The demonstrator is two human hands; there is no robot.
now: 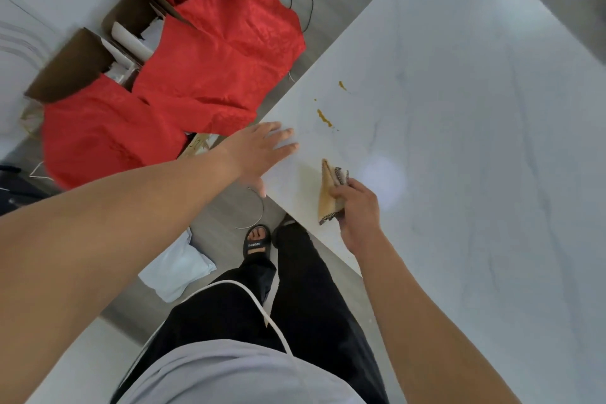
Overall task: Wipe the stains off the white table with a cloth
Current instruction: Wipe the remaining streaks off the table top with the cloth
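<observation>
The cloth (329,193), tan with yellowish smears, sits bunched near the edge of the white table (459,108), right hand (359,216) pinching it with curled fingers. Mustard-coloured stains (324,116) lie just beyond it. The left hand (262,147) rests flat by the edge, fingers straight. On the grey floor (229,229), red fabric (213,59) drapes over cardboard boxes (75,65). The table's far end is cut off, and the stuff at top right is too blurry to make out.

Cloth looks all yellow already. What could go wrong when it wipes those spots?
1. The cloth in the right hand is already soiled yellow, so it may smear the stains rather than lift them.
2. The stains sit near the edge of the white table; a stroke outward might push mess onto the red fabric below.
</observation>
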